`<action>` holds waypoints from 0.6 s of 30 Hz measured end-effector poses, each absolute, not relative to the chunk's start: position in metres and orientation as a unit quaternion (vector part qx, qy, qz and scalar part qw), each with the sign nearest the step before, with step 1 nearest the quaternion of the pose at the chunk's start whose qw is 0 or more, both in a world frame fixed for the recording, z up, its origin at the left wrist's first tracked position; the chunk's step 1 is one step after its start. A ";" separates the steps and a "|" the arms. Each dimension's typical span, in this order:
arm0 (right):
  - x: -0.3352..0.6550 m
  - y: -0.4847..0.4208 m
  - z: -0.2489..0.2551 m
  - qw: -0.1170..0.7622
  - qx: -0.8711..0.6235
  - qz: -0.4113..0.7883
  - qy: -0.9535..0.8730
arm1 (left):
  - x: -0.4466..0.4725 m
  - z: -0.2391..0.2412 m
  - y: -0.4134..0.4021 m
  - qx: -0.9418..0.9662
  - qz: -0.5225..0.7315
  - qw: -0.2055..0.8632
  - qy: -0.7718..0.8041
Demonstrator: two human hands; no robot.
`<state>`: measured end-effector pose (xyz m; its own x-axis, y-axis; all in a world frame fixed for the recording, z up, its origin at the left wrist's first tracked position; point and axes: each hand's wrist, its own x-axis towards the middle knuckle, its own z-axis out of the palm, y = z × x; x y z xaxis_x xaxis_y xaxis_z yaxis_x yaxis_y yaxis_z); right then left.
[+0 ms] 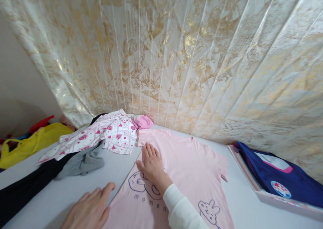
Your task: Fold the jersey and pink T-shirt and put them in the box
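A pink T-shirt (186, 168) lies spread out on the white surface, its front printed with dark line-drawn animals and lettering. My right hand (152, 165), in a white sleeve, rests flat on it near the left sleeve, fingers stretched out and covering part of the print. Low in the view, my left hand (88, 207) is beside the shirt's left edge. Its fingers are apart and nothing is in them; whether the thumb touches the fabric I cannot tell. The shirt's lower end runs out of view.
Left of the shirt lie a white garment with pink prints (111, 131), a grey cloth (83, 163), a black garment (35, 175) and a pink cloth (143, 121). Farther left is a yellow item (40, 140). Folded navy clothing (267, 172) sits in a shallow box at right. A gold-patterned curtain (164, 54) hangs behind.
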<state>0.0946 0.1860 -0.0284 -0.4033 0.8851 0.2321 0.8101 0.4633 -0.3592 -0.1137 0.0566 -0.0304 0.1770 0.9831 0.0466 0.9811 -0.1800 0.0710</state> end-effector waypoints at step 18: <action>0.335 0.004 -0.115 0.109 -0.658 -0.189 -0.720 | -0.050 -0.064 0.105 0.857 0.160 -0.119 0.475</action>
